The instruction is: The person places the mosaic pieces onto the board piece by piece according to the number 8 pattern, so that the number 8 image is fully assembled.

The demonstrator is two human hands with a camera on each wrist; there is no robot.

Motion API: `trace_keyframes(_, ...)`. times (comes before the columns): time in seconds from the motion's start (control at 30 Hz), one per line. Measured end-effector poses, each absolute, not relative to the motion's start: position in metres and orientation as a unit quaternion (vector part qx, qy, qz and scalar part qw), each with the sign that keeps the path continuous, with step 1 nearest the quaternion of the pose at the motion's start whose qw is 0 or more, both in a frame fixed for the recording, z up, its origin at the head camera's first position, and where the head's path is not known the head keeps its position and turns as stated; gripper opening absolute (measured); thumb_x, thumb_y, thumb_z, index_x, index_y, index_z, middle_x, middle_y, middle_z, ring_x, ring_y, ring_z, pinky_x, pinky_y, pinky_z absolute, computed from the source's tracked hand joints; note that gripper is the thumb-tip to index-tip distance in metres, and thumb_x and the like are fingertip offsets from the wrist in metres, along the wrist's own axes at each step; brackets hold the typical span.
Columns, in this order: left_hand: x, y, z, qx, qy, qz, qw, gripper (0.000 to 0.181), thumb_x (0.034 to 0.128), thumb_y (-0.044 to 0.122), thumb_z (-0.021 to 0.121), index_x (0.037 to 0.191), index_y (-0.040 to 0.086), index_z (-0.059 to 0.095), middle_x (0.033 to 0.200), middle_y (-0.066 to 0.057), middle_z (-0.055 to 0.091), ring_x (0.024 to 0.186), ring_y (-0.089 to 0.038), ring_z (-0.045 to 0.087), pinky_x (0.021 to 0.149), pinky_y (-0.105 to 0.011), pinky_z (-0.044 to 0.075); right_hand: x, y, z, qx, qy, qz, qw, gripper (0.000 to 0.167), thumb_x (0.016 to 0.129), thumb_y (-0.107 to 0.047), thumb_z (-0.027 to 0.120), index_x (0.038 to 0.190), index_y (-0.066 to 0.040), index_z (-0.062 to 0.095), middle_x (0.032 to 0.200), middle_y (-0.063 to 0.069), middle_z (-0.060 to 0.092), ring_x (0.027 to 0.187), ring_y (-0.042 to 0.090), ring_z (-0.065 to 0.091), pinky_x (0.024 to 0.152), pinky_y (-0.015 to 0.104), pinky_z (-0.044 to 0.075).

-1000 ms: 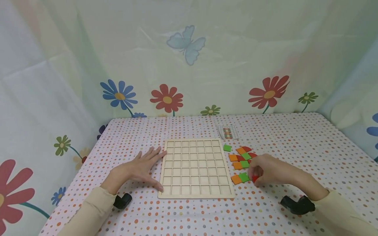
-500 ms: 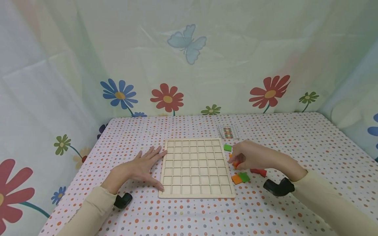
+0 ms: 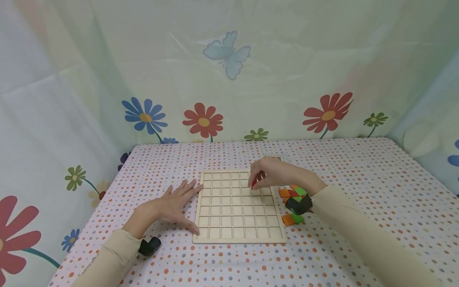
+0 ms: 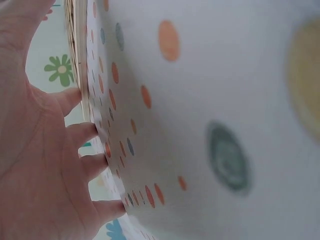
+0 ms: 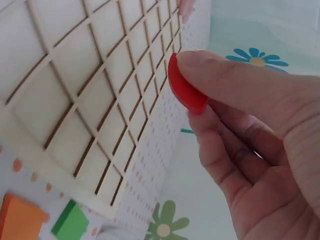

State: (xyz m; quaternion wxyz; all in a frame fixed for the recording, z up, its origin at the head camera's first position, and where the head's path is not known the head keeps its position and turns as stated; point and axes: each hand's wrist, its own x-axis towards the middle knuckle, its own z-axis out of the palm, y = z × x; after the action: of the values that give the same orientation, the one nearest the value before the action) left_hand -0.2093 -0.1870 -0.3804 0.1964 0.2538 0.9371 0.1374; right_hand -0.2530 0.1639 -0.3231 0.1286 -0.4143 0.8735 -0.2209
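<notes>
Above dotted cloth (image 3: 222,267), the downturned right hand (image 3: 272,171) pinches a red piece (image 5: 186,91).

Smooth, matt wooden board (image 3: 227,210)

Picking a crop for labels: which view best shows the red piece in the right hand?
Right wrist: the red piece appears large, pinched in the right hand, curved edge visible. Head shows only a small red sliver; left wrist doesn't show it.

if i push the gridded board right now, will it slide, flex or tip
The board looks stiff, given its straight edges. Lying flat and broad, it probably won't tip. It might slide, but the left hand at its edge could brace it.
</notes>
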Motion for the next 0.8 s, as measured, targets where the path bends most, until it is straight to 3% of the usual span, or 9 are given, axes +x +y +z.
trace_keyframes(0.33,-0.211,-0.187,-0.382,0.256,0.937,0.136,0.194,0.132,0.0725,0.067,0.087,0.170,0.018,0.013,0.176,-0.013,0.003,0.161,-0.040,-0.001,0.122,-0.073,0.004,-0.265,0.139,-0.338,-0.425,0.842,-0.299,0.144,0.020,0.093,0.001,0.076,0.112,-0.001,0.080,0.096,-0.001,0.069,0.084,0.009,0.063,0.081,0.025,0.059)
trace_keyframes(0.5,-0.211,-0.186,-0.381,0.257,0.937,0.133,0.193,0.131,0.0730,0.066,0.087,0.170,0.017,0.014,0.176,-0.014,0.004,0.161,-0.041,0.000,0.122,-0.073,0.005,-0.268,0.130,-0.340,-0.406,0.842,-0.321,0.153,0.017,0.094,0.002,0.073,0.109,-0.001,0.080,0.095,0.001,0.066,0.088,0.012,0.064,0.086,0.026,0.059)
trace_keyframes(0.8,-0.210,-0.186,-0.381,0.252,0.938,0.130,0.202,0.132,0.0728,0.068,0.086,0.170,0.018,0.013,0.176,-0.013,0.004,0.161,-0.040,-0.001,0.123,-0.072,0.004,-0.277,0.113,-0.357,-0.360,0.834,-0.399,0.123,0.015,0.098,-0.004,0.074,0.111,0.002,0.078,0.101,0.005,0.075,0.093,0.017,0.073,0.092,0.035,0.059)
